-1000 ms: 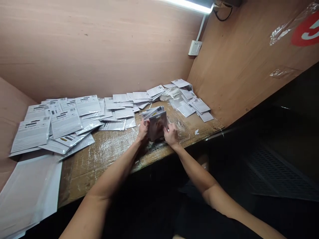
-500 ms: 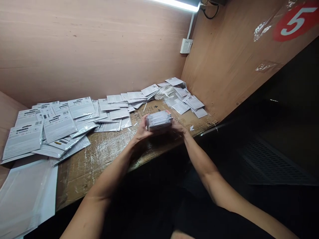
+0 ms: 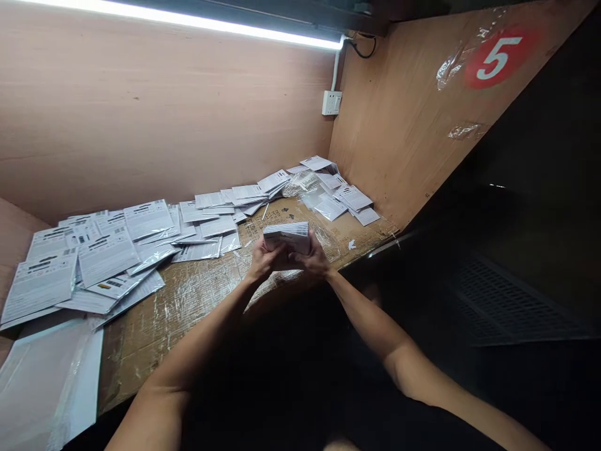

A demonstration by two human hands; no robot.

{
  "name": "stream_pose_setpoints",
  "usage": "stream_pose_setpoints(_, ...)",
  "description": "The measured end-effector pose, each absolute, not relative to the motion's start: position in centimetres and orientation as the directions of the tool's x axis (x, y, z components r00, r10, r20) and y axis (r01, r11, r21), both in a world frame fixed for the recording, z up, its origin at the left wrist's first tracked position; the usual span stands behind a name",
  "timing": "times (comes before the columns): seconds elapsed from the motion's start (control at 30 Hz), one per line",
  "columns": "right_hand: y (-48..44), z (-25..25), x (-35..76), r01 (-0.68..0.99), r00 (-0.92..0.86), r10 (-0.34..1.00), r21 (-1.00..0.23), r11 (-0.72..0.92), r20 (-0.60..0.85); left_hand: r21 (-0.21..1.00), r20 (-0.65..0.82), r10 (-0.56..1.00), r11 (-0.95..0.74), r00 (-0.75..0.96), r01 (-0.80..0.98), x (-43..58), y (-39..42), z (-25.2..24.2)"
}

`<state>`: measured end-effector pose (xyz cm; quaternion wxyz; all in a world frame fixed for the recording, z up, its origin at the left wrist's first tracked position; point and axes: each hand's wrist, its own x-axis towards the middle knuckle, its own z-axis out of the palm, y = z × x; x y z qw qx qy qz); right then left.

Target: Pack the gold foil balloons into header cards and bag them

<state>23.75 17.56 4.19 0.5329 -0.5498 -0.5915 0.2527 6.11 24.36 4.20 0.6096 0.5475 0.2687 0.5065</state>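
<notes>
A thick stack of white printed packets (image 3: 286, 238) is gripped between my two hands, just over the front edge of the cardboard-covered bench. My left hand (image 3: 263, 258) closes round its left end, the thumb on the near face. On the opposite end, my right hand (image 3: 313, 255) is wrapped the same way, its thumb also on the near side. The top edges of the packets point up and away from me, pressed close together. Many similar packets (image 3: 110, 247) lie in loose overlapping heaps along the back and left of the bench (image 3: 197, 300).
Another heap of packets (image 3: 354, 197) lies in the right corner, beside clear plastic film (image 3: 300, 185). A plastic-covered white sheet (image 3: 42, 382) is at the near left. Wooden panels (image 3: 399, 113) enclose the back and sides. A lamp tube (image 3: 211, 26) hangs above a wall socket (image 3: 332, 103).
Both hands have brought the stack slightly nearer and tipped it, so its near face shows more with both thumbs across it. The camera view has shifted up and to the right.
</notes>
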Motion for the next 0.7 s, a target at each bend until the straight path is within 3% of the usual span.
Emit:
stream_pose_setpoints(0.1,15.5,5.2,24.3,0.547,0.238,0.893,-0.813,0.202,0.382,0.954,0.177,0.922,-0.074,0.345,-0.29,7.5,23.0,5.5)
stream_pose_setpoints(0.17,15.0,6.0,24.6,0.762,0.333,0.848,-0.648,0.015,0.412,0.956,0.2,0.954,-0.14,0.222,-0.258,9.3,21.4,5.9)
stream_pose_setpoints(0.23,15.0,6.3,24.5,0.898,0.306,0.838,-0.429,-0.096,0.452,0.948,0.216,0.969,-0.179,0.119,-0.262,11.5,19.7,6.1)
stream_pose_setpoints(0.3,15.4,6.2,23.9,0.965,0.18,0.87,-0.254,-0.066,0.459,0.94,0.188,0.982,-0.171,0.032,-0.294,13.5,18.5,6.1)
stream_pose_setpoints(0.4,16.1,6.0,23.0,0.991,0.08,0.896,-0.134,-0.023,0.437,0.931,0.138,0.98,-0.178,-0.144,-0.319,15.6,18.8,6.2)
stream_pose_setpoints(0.57,16.1,6.9,24.0,0.985,-0.041,0.886,-0.129,0.113,0.461,0.927,0.197,0.968,-0.235,-0.155,-0.292,14.9,21.9,6.6)
stream_pose_setpoints(0.63,15.7,7.0,26.0,0.945,-0.07,0.864,-0.246,0.218,0.499,0.932,0.305,0.947,-0.319,-0.102,-0.173,12.8,22.8,6.7)
stream_pose_setpoints(0.7,15.6,6.7,28.5,0.862,0.038,0.845,-0.445,0.243,0.534,0.906,0.423,0.906,-0.423,0.034,-0.02,10.3,23.2,6.6)
